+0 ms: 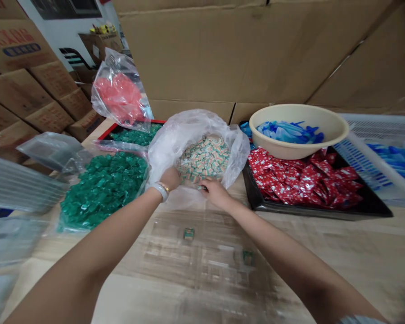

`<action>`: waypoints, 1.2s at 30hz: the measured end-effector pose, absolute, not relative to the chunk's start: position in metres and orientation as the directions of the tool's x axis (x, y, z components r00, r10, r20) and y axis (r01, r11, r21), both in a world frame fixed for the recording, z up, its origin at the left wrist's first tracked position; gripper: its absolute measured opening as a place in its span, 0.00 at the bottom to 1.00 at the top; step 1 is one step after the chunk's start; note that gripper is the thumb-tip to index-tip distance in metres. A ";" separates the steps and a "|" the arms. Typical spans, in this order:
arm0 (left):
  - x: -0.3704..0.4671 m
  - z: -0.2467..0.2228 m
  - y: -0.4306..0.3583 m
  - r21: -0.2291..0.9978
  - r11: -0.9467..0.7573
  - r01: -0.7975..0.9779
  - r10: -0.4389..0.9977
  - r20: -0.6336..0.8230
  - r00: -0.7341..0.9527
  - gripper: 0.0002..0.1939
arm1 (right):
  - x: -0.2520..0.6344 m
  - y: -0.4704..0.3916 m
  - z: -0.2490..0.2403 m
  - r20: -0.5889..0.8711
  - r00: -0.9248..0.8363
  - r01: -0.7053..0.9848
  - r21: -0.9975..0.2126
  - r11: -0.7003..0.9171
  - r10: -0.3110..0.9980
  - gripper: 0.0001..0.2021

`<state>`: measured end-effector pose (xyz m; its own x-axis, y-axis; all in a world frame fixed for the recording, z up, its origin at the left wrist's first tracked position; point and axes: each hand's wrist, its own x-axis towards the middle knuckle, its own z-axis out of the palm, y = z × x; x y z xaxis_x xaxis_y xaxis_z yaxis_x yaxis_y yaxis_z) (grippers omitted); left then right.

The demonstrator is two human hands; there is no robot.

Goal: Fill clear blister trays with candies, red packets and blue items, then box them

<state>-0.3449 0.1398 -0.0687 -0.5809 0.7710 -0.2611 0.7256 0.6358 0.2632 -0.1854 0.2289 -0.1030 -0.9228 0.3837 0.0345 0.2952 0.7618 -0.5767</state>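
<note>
A white translucent plastic bag (168,135) lies open on the table, filled with many small green, orange and white packets (207,157). At the bag's front left edge is my left hand (171,178), its fingers curled in against the bag; whether they grip its film cannot be made out. My right hand (214,191) is closed at the bag's front edge, with a small packet (202,187) at its fingertips. One similar packet (189,233) lies on the table in front of the bag, and another (247,257) sits beside my right forearm.
Green pouches (104,189) are heaped at left, near a red-rimmed tray (106,130) and a bag of pink items (119,96). At right stand a black tray (259,204) of red packets, a cream bowl (297,150) of blue items and a white basket (361,153). Cardboard boxes rise behind.
</note>
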 end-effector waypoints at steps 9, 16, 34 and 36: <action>-0.330 -0.080 0.128 0.215 0.545 0.811 0.838 -0.166 -0.519 0.10 | -0.184 0.226 -0.103 0.079 -0.899 0.317 -0.562 0.764 0.432 0.10; -0.323 -0.069 0.139 0.311 0.302 0.901 0.953 -0.086 -0.290 0.11 | -0.186 0.228 -0.101 0.045 -0.900 0.347 -0.529 0.774 0.434 0.09; -0.317 -0.075 0.143 0.281 0.104 0.954 0.994 -0.053 -0.092 0.12 | -0.178 0.234 -0.102 0.044 -0.895 0.362 -0.513 0.779 0.445 0.09; -0.320 -0.074 0.145 0.318 0.178 0.931 0.982 0.005 -0.189 0.12 | -0.178 0.234 -0.103 0.045 -0.895 0.361 -0.509 0.781 0.443 0.09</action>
<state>-0.3197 0.1448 -0.0743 -0.1888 0.9820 0.0049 0.9314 0.1775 0.3177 -0.1780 0.2341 -0.1025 -0.8952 0.4433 0.0451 0.3614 0.7814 -0.5088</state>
